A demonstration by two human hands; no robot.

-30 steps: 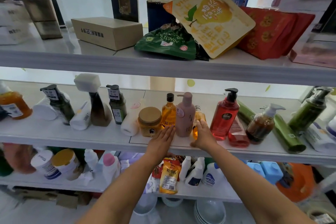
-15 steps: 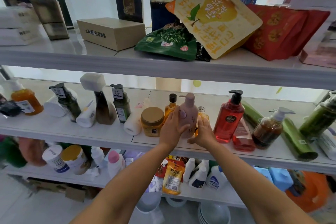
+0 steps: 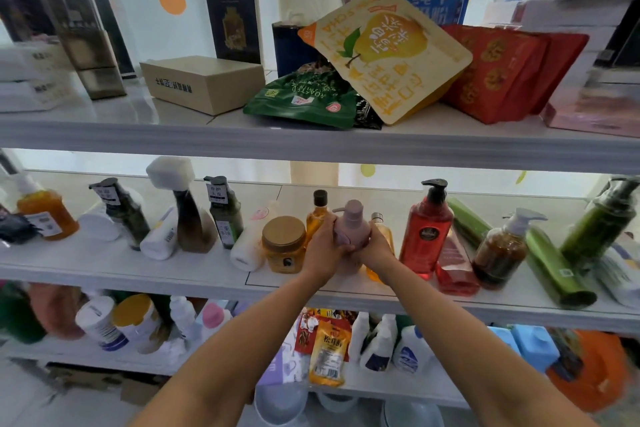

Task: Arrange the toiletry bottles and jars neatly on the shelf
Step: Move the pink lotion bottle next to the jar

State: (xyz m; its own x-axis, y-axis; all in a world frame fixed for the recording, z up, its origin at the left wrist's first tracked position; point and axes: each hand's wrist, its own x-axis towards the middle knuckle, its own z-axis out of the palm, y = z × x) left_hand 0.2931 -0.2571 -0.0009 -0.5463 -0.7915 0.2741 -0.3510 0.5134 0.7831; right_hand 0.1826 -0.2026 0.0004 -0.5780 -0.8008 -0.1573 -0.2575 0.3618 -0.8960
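Pink target: pink pump bottle [image 3: 351, 229], mid-row on the middle shelf [image 3: 173, 274], held between both hands.
Left flank: gold-lid jar [image 3: 284, 246] just beside the left hand [image 3: 323, 253]; black-cap amber bottle [image 3: 317, 215] behind that hand; white bottle [image 3: 247, 246] lying down past the jar.
Right flank: small amber bottle [image 3: 382, 230] tight behind the right hand [image 3: 375, 248], mostly hidden; red pump bottle [image 3: 427, 232] upright, near; green tubes [image 3: 557, 270] lying flat further right.
Overhead: upper shelf [image 3: 311, 146], well above the pump.
Blocking: jar and both amber bottles crowd it on either side.
Left hand: curled round the bottle's left side, thumb across the front.
Right hand: curled round the right side, fingers to the rear.
Axis: long axis upright, pump on top, spout points left.
Base: hidden by the hands; can't tell if it touches the shelf.
Delta vs 1 s ago: both hands lay low at the shelf edge, neither wrapped on it; now both grip. Same slot in the row, spout same way.
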